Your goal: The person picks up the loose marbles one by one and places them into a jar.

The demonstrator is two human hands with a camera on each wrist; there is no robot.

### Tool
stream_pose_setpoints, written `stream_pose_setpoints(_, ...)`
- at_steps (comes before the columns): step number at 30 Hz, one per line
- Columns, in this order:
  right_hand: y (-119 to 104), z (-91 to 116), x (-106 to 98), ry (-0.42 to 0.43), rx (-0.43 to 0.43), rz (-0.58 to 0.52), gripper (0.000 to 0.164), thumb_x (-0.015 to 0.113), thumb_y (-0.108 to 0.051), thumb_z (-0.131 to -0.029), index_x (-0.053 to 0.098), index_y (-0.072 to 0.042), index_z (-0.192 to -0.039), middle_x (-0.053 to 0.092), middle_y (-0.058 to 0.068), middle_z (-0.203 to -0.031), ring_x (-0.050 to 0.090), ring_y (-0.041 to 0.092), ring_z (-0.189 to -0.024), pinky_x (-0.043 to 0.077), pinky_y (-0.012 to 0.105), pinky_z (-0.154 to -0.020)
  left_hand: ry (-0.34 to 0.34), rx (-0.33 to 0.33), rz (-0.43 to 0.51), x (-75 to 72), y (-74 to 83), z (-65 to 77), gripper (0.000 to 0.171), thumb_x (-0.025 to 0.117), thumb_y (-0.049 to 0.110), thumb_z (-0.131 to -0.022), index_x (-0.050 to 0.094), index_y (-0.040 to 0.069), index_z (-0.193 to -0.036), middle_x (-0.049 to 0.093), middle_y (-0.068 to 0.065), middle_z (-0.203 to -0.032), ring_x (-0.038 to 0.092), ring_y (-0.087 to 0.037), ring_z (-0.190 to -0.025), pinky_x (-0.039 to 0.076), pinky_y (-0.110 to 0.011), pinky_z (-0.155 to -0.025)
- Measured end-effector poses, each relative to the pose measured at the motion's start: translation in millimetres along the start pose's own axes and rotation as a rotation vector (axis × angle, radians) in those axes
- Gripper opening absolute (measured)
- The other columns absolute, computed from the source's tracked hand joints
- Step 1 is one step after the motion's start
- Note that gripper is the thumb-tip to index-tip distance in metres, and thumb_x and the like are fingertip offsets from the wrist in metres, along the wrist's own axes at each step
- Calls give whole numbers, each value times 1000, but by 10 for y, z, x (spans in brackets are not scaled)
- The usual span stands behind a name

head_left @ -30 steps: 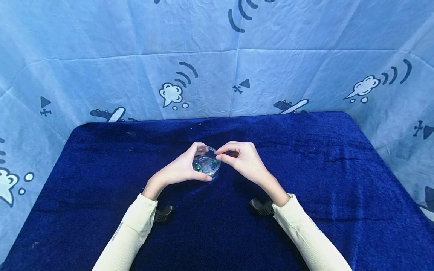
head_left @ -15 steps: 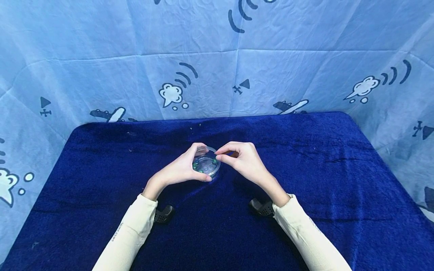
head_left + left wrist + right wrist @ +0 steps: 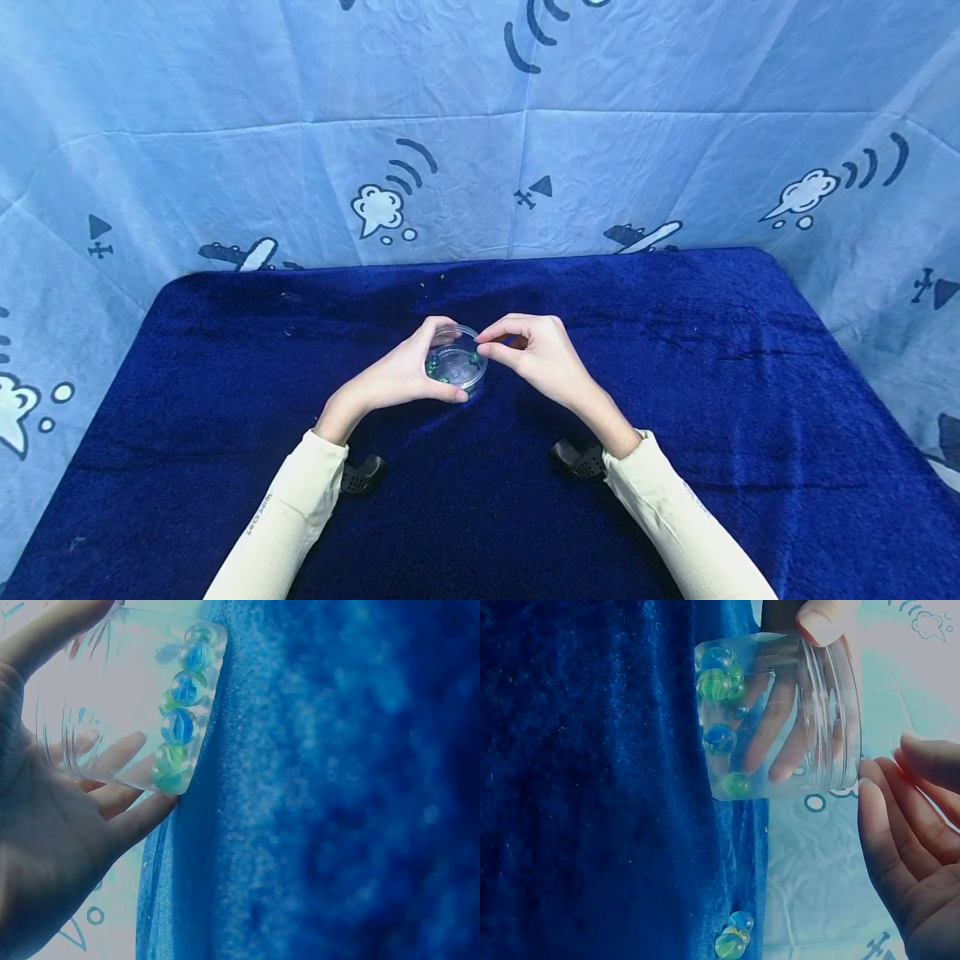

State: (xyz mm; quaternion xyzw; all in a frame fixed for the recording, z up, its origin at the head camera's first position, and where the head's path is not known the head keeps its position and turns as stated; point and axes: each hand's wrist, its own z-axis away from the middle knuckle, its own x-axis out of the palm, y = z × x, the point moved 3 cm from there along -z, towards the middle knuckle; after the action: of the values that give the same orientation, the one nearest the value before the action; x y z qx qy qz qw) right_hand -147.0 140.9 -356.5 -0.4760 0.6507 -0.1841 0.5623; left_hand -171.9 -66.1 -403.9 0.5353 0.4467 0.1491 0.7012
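Note:
My left hand grips a clear round jar from its left side, thumb towards me and fingers round the far wall. The jar stands upright on the blue cloth with its mouth up. Several green and blue glass marbles lie at its bottom, also plain in the left wrist view as a row of marbles. Opposite, my right hand has its fingertips right at the jar's rim. In the right wrist view the right thumb stands apart from the fingers, and nothing shows between them.
A few loose marbles lie on the cloth beyond the jar in the right wrist view. The dark blue cloth covers the table. A light blue patterned curtain hangs along the back and sides.
Both hands and the jar hold their places. A blue marble that showed near the jar's right wall a second ago no longer stands out in the head view.

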Motion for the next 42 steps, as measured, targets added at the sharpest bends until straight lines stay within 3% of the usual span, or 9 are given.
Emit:
stream_pose_setpoints(15, 16, -11, -46, 10, 27, 20, 7, 81, -7, -89, 82, -6, -95, 77, 0, -94, 68, 14, -75, 56, 28, -66, 3, -2, 3, -3, 27, 2, 91, 92, 22, -77, 36, 7, -147, 48, -18, -151, 46, -30, -143, 35, -46, -119)
stream_pose_setpoints(23, 117, -27, -102, 35, 42, 64, 11, 79, 0, -88, 81, -5, -97, 78, 3, -97, 72, 17, -82, 59, 34, -72, 8, -8, 0, -3, 40, 4, 92, 92, 21, -76, 36, 7, -148, 48, -16, -152, 45, -30, -143, 34, -46, -119)
stream_pose_setpoints(26, 195, -34, -131, 49, 68, 103, 12, 79, 0, -87, 81, -5, -98, 78, 5, -99, 72, 19, -81, 58, 33, -71, 7, -9, -7, -2, 32, 0, 92, 92, 22, -77, 36, 8, -148, 48, -16, -152, 44, -30, -144, 34, -46, -119)
stream_pose_setpoints(35, 359, -35, -191, 48, 152, 138, 15, 78, 5, -86, 79, 1, -99, 78, 10, -98, 75, 27, -90, 61, 43, -79, 3, -18, 1, -1, 39, 5, 92, 92, 21, -77, 35, 8, -148, 47, -16, -153, 43, -30, -144, 34, -46, -120)
stream_pose_setpoints(42, 443, -25, -246, 30, 208, 148, 15, 79, 5, -84, 79, 0, -97, 78, 11, -96, 76, 26, -85, 59, 34, -71, 3, -13, -1, 3, 43, 8, 91, 92, 22, -77, 36, 8, -148, 47, -16, -153, 43, -30, -144, 34, -46, -119)
